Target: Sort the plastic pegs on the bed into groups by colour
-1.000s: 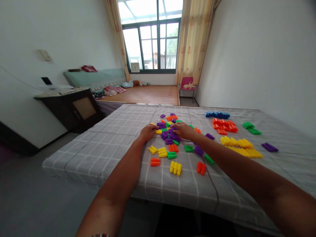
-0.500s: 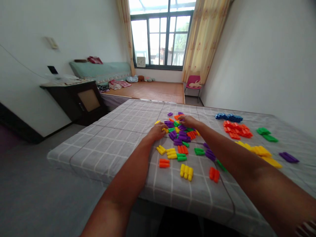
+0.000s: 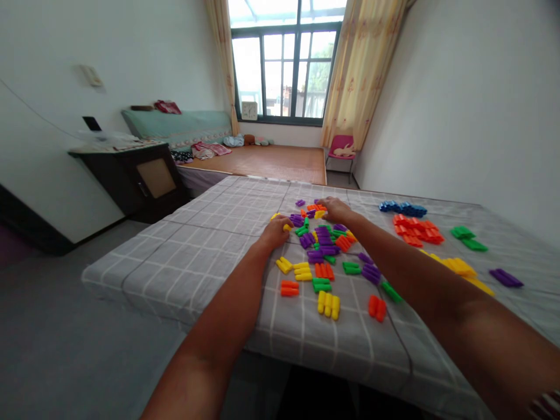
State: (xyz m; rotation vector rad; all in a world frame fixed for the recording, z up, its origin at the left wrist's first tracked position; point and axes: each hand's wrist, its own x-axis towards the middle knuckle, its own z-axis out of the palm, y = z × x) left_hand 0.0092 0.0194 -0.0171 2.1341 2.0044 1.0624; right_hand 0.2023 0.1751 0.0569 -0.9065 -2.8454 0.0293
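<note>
Your left hand [image 3: 276, 234], frame centre, pinches a yellow piece [image 3: 287, 227]; right hand [image 3: 336, 210]: can't tell. Lift singly, clear of purple pieces [image 3: 324, 236].

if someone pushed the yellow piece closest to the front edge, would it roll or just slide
The yellow piece would probably slide rather than roll, since its tubes are joined side by side and lie flat. It looks like moulded plastic, so likely light and stiff. The checked cloth may drag a little.

No writing is legible, the clock [image 3: 249, 111] being too small to read.
</note>
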